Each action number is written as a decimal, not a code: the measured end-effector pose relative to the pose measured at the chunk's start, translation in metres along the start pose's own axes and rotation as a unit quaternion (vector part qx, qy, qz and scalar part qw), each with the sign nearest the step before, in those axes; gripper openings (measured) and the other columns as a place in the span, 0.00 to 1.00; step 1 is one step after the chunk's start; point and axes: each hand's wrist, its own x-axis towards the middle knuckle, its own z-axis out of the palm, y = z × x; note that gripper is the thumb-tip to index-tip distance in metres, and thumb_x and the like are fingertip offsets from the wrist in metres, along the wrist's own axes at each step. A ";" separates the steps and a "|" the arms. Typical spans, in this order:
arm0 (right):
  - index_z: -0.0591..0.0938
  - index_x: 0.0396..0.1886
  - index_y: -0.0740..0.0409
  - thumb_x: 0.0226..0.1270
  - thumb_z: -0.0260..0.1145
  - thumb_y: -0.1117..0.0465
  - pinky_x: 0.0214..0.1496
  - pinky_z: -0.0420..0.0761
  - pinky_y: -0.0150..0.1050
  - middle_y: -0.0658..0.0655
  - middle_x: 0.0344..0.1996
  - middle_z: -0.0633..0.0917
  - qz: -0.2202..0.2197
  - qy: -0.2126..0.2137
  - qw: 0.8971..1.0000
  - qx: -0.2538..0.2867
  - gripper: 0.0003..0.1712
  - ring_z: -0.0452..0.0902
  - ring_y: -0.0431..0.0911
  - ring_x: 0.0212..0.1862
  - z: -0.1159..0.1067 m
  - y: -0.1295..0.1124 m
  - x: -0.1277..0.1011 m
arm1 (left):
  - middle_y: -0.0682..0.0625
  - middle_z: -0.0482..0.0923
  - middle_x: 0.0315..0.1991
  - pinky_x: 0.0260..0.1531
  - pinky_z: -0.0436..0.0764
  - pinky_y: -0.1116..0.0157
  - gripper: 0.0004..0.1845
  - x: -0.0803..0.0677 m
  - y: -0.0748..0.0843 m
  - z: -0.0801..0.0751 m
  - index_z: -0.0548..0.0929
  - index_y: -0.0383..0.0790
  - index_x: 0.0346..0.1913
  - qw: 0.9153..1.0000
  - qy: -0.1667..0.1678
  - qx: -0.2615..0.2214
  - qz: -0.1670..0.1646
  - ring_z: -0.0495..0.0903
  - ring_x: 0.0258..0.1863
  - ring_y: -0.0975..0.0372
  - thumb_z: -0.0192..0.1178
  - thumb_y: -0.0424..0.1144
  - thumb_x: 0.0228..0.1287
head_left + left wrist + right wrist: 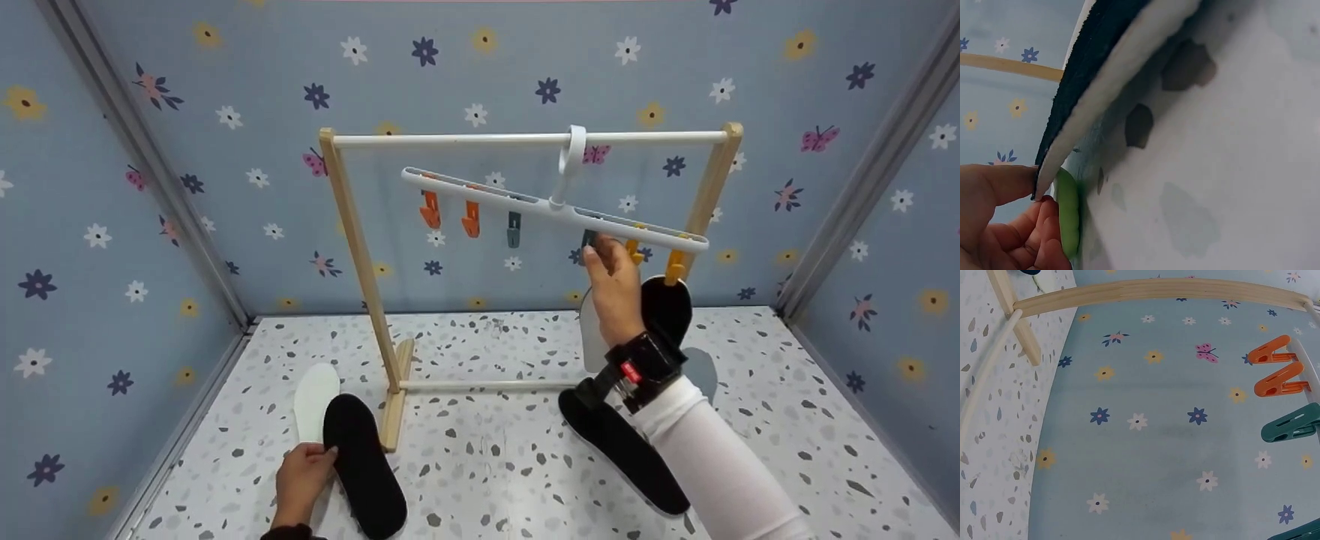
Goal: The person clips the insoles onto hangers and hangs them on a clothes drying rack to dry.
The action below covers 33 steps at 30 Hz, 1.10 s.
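Note:
A white hanger (555, 208) with orange, teal and yellow clips hangs from the rod of a wooden rack (358, 247). My right hand (598, 253) is raised to it and pinches a teal clip (589, 240). A white insole (589, 341) hangs just below that hand, partly hidden by my wrist. A black insole (670, 307) hangs from a yellow clip (675, 266) beside it. Low on the left, my left hand (324, 453) pinches the edge of a black insole (365, 466) lying on the floor; the left wrist view shows my thumb (994, 181) on its lifted rim (1095, 101).
Another white insole (315, 396) lies beside the left black one. A further black insole (624, 450) lies on the speckled floor (487, 465) under my right forearm. Flowered walls close in three sides. In the right wrist view, orange clips (1273, 352) and a teal clip (1292, 426) hang free.

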 end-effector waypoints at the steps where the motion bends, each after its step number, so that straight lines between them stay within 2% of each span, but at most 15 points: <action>1: 0.64 0.65 0.69 0.73 0.53 0.62 0.66 0.65 0.40 0.65 0.62 0.70 -0.002 0.002 1.000 0.000 0.25 0.66 0.51 0.63 0.000 0.000 0.000 | 0.41 0.81 0.32 0.32 0.71 0.64 0.16 0.000 0.001 0.000 0.77 0.27 0.39 1.000 -0.001 -0.007 -0.005 0.78 0.32 0.54 0.58 0.41 0.62; 7: 0.65 0.64 0.69 0.72 0.54 0.62 0.65 0.66 0.39 0.64 0.61 0.71 -0.001 0.009 1.000 -0.005 0.25 0.66 0.50 0.61 -0.002 -0.001 0.002 | 0.43 0.81 0.34 0.33 0.71 0.66 0.18 0.002 0.003 0.000 0.76 0.25 0.45 0.997 -0.024 -0.063 -0.035 0.77 0.30 0.63 0.55 0.40 0.64; 12: 0.66 0.63 0.70 0.72 0.55 0.63 0.64 0.67 0.40 0.65 0.60 0.71 0.002 0.005 1.000 -0.001 0.24 0.67 0.51 0.61 -0.004 -0.001 0.003 | 0.41 0.81 0.37 0.34 0.71 0.67 0.19 0.000 0.007 0.000 0.75 0.24 0.47 0.996 -0.021 -0.080 -0.042 0.77 0.35 0.59 0.55 0.40 0.64; 15: 0.66 0.63 0.70 0.72 0.55 0.63 0.64 0.68 0.41 0.65 0.60 0.71 0.004 0.000 1.000 -0.007 0.24 0.67 0.51 0.60 -0.004 -0.002 0.003 | 0.42 0.80 0.36 0.32 0.73 0.68 0.19 -0.003 0.012 0.000 0.75 0.24 0.47 0.994 -0.012 -0.099 -0.039 0.76 0.32 0.61 0.56 0.40 0.64; 18: 0.66 0.64 0.70 0.72 0.55 0.62 0.63 0.68 0.41 0.65 0.60 0.71 0.008 -0.007 1.000 -0.016 0.25 0.67 0.51 0.60 -0.004 -0.003 0.003 | 0.45 0.78 0.34 0.28 0.76 0.70 0.18 -0.007 0.021 0.000 0.74 0.25 0.48 0.991 -0.013 -0.129 -0.043 0.74 0.28 0.66 0.56 0.39 0.64; 21: 0.67 0.63 0.70 0.71 0.55 0.62 0.63 0.68 0.41 0.65 0.58 0.72 0.008 -0.010 1.000 -0.020 0.24 0.68 0.51 0.59 -0.004 -0.004 0.004 | 0.47 0.76 0.35 0.26 0.79 0.69 0.17 -0.011 0.034 0.001 0.73 0.26 0.49 0.987 -0.021 -0.156 -0.043 0.74 0.28 0.66 0.55 0.38 0.65; 25: 0.67 0.62 0.71 0.71 0.56 0.63 0.62 0.69 0.41 0.65 0.56 0.73 0.005 -0.011 1.000 -0.019 0.23 0.69 0.51 0.57 -0.006 -0.005 0.005 | 0.47 0.75 0.36 0.27 0.80 0.68 0.15 -0.017 0.052 0.005 0.74 0.28 0.49 0.985 -0.023 -0.167 -0.020 0.75 0.29 0.65 0.55 0.36 0.65; 33: 0.70 0.59 0.71 0.70 0.57 0.64 0.58 0.71 0.38 0.63 0.51 0.76 -0.003 -0.007 1.000 -0.015 0.22 0.72 0.47 0.51 -0.011 -0.006 0.003 | 0.43 0.77 0.37 0.27 0.81 0.70 0.12 -0.029 0.088 0.014 0.76 0.29 0.46 0.988 -0.026 -0.143 0.054 0.77 0.28 0.65 0.56 0.35 0.64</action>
